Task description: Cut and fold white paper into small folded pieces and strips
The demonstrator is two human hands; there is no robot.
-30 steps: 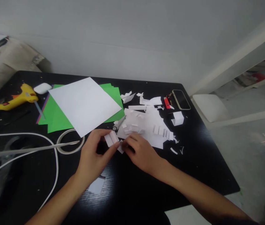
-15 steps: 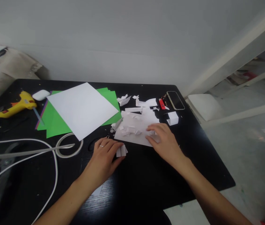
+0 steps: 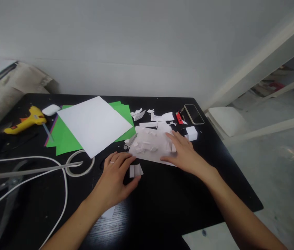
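A small folded white paper piece lies on the black table in front of my left hand. The fingers of that hand have parted. Its thumb is beside the piece's near edge and its fingertips are behind it. My right hand is open, thumb and fingers spread over the right side of a white paper sheet. Several curled paper scraps rest on this sheet. Some scraps by the right hand are partly hidden by its fingers. Scissors lie at the sheet's left edge, partly covered.
Left are a white square sheet on green paper, a yellow glue gun, a white case, a tape ring and white cable. Right are a red lighter, a phone and a folded paper block.
My left hand has loosened from the folded paper piece, which now lies in view between thumb and fingers. The right hand has spread wider on the sheet. The view has shifted slightly.
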